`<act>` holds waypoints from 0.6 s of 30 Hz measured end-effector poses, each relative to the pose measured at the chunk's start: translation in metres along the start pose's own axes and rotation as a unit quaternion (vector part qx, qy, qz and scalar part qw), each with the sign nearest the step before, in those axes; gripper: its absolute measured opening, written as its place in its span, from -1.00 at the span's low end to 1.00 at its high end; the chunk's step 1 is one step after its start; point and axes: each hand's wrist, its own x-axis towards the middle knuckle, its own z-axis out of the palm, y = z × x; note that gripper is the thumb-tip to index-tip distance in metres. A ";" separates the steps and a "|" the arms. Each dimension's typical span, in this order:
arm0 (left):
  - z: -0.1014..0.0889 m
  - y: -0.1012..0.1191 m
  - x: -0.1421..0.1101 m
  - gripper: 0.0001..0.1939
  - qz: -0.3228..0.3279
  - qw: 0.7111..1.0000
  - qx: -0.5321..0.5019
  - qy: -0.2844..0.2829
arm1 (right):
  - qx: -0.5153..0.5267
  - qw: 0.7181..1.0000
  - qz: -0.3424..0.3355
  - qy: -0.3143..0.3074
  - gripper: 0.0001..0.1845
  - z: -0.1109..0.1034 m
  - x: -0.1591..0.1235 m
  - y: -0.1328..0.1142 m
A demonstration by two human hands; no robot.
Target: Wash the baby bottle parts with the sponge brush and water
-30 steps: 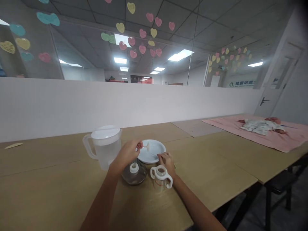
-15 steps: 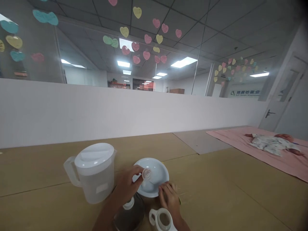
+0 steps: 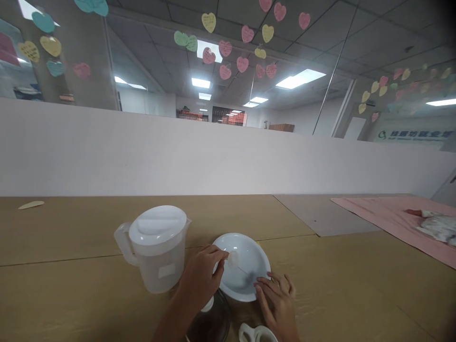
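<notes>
Head | left hand [image 3: 204, 270] pinches blurred pale piece [image 3: 233, 259] | right hand [image 3: 280, 299]: grip unclear, at bowl [image 3: 252, 254] | cup [image 3: 253, 334] cropped

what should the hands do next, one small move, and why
Perhaps lower the small translucent piece into the white bowl: the left hand appears to pinch it over the bowl, while the right hand is at the rim.

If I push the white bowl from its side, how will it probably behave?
The white bowl will probably slide rather than tip, because it looks low and wide on the table. Its glossy, reflective surface suggests it may feel slippery. It is likely stiff, as its outline looks smooth and evenly curved.
</notes>
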 end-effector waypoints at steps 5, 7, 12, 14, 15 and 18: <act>-0.003 0.004 -0.001 -0.68 -0.001 0.999 0.035 -0.011 | 0.013 0.999 0.019 -0.032 -0.77 -0.006 0.002 -0.002; -0.003 0.006 -0.001 -0.68 0.004 0.999 0.038 -0.012 | 0.026 0.998 0.035 -0.035 -0.75 -0.006 0.002 -0.001; -0.003 0.007 0.000 -0.67 0.019 0.999 0.034 -0.003 | 0.116 0.987 0.106 0.013 -0.76 -0.002 0.000 -0.004; -0.002 0.006 0.001 -0.67 0.018 0.999 0.043 0.001 | 0.178 0.967 0.170 0.060 -0.74 -0.003 0.000 -0.006; -0.002 0.006 0.002 -0.67 0.017 0.999 0.049 0.000 | 0.209 0.950 0.215 0.089 -0.72 -0.005 0.002 -0.007; -0.001 0.005 0.003 -0.69 0.016 0.998 0.062 -0.005 | 0.288 0.868 0.370 0.166 -0.68 -0.014 0.011 -0.008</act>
